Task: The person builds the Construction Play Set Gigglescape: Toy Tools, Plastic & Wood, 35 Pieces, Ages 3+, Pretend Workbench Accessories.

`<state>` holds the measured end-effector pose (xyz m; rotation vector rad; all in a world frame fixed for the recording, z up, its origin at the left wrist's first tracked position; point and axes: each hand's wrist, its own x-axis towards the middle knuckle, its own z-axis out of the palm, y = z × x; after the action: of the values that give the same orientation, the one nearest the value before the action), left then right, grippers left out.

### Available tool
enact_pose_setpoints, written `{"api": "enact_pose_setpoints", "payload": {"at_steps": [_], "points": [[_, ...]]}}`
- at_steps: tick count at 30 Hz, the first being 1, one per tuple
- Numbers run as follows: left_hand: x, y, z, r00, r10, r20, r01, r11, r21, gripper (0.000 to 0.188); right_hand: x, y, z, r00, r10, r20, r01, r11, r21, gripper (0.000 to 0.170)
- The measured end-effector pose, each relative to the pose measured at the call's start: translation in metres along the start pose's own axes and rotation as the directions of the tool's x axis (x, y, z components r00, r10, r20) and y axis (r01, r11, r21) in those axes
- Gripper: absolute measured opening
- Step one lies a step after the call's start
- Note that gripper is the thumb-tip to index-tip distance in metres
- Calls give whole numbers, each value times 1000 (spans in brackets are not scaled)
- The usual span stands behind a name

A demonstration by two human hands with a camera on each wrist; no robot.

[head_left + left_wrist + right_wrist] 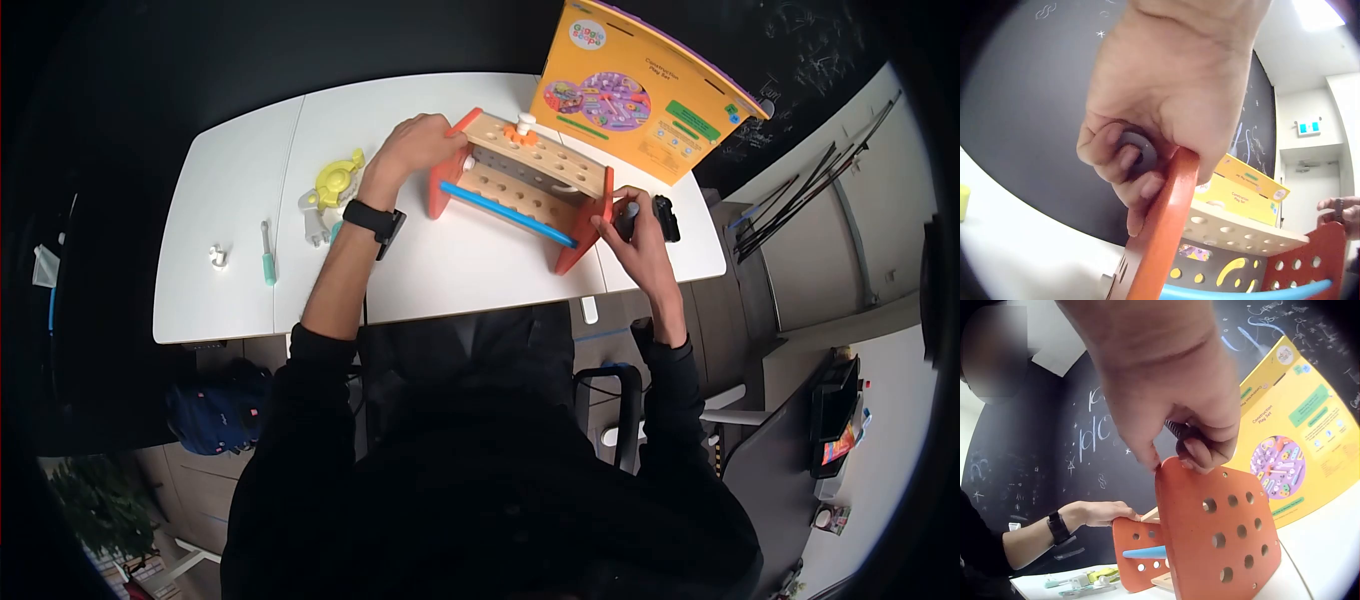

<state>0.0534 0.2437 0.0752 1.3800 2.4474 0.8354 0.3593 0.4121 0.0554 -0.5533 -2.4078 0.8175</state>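
Note:
A wooden toy workbench (510, 197) with orange-red end panels and a blue rod (505, 213) stands between both hands on the white table. My left hand (412, 148) grips the top of its left end panel (1172, 219). Curled in those same fingers is a grey ring-shaped piece (1146, 144). At the opposite end, my right hand (645, 245) holds the upper edge of the right end panel (1191, 506), thumb on one side. A dark threaded toy screw (1177, 429) is tucked in the right fingers, partly hidden. On the bench top sit a white peg (525, 122) and an orange piece (518, 136).
The yellow play set box (640, 90) stands behind the bench. Left on the table lie a yellow and grey toy tool (335, 185), a green-handled screwdriver (267, 262) and a small white piece (217, 256). A black object (665, 218) is right of the right hand.

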Motion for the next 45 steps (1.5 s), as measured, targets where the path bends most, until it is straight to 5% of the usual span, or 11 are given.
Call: {"api": "enact_pose_setpoints", "payload": {"at_steps": [7, 9, 13, 15, 21, 28, 30, 34, 36, 39, 45], "points": [[-7, 6, 4, 985, -169, 38, 165, 981, 101, 34, 11, -7, -43, 980, -32, 196, 1, 987, 158, 68], [-22, -1, 30, 887, 86, -453, -14, 987, 159, 22, 24, 7, -44, 978, -31, 205, -24, 966, 259, 60], [-45, 16, 63, 891, 126, -435, -217, 962, -166, 29, 63, 33, -30, 985, -28, 171, -23, 956, 291, 50], [-55, 37, 84, 991, 41, 127, 76, 611, -788, 28, 81, 37, -16, 989, -66, 132, 34, 972, 233, 44], [-5, 40, 120, 956, -23, 293, 293, 151, -944, 25, 117, 45, 34, 974, -210, 90, 189, 961, 201, 25], [18, 62, 117, 937, -53, 346, 348, 20, -937, 34, 128, 25, 35, 920, -90, 381, -109, 876, 470, 9], [20, 63, 113, 914, 45, 402, 404, -47, -914, 34, 132, 26, 40, 927, -263, 269, 62, 813, 579, 10], [21, 56, 124, 914, 61, 401, 404, -38, -914, 32, 132, 26, 50, 969, -196, 148, 123, 908, 402, 14], [24, 58, 123, 858, -126, 498, 505, 32, -862, 32, 133, 28, 47, 975, -164, 147, 110, 940, 323, 16], [36, 41, 143, 858, -40, 512, 504, -130, -854, 33, 134, 28, 53, 982, -155, 113, 116, 949, 294, 18], [24, 50, 129, 919, -12, 395, 389, -145, -910, 42, 127, 32, 55, 994, -58, 90, 21, 930, 366, 22]]}}
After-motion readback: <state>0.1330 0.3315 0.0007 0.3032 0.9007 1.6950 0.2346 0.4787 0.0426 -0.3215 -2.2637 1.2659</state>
